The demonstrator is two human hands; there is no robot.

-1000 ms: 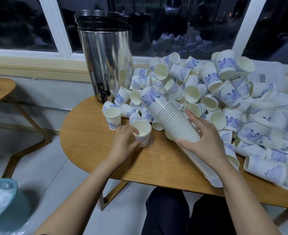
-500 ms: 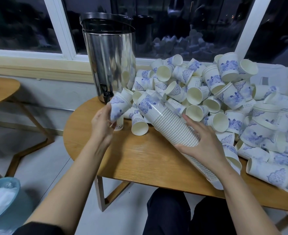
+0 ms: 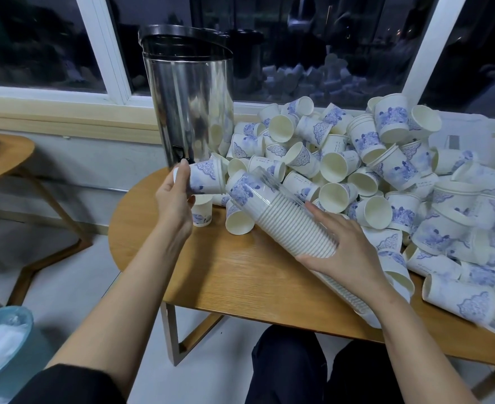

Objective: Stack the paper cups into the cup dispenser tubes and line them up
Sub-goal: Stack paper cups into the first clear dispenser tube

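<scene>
The left hand [image 3: 176, 199] holds 1 paper cup [image 3: 207, 177] on its side above the counter [image 3: 226, 281]. Its fingers [image 3: 184, 170] are curled round the cup's base end, and the cup's mouth faces right. Just right of those fingers, close to the cup's rim, is the open upper end of a clear dispenser tube [image 3: 272, 185], which slants from there down toward the person. The right hand [image 3: 342, 246] grips the tube about midway, fingers [image 3: 317, 210] wrapped over its top and thumb beneath, holding it tilted. Inside the tube sits a nested stack of cups [image 3: 293, 225]. Its blue-printed top cup is at the upper end, near the left fingers, and the ribbed rims run down past the right fingers to the lower end under the right wrist.

Directly below the left fingers, 1 upright cup [image 3: 202, 212] stands on the counter. Between the 2 hands a tipped cup [image 3: 239, 221] lies with its mouth toward the camera. Beyond and to the right of the right fingers, a pile of loose cups [image 3: 386, 176], white with blue prints, covers the counter back to the window sill. Behind the left fingers stands a steel urn [image 3: 191, 112] with a dark lid, its tap just beside the held cup's base. Far left of the left fingers is a side table [image 3: 4, 156].
</scene>
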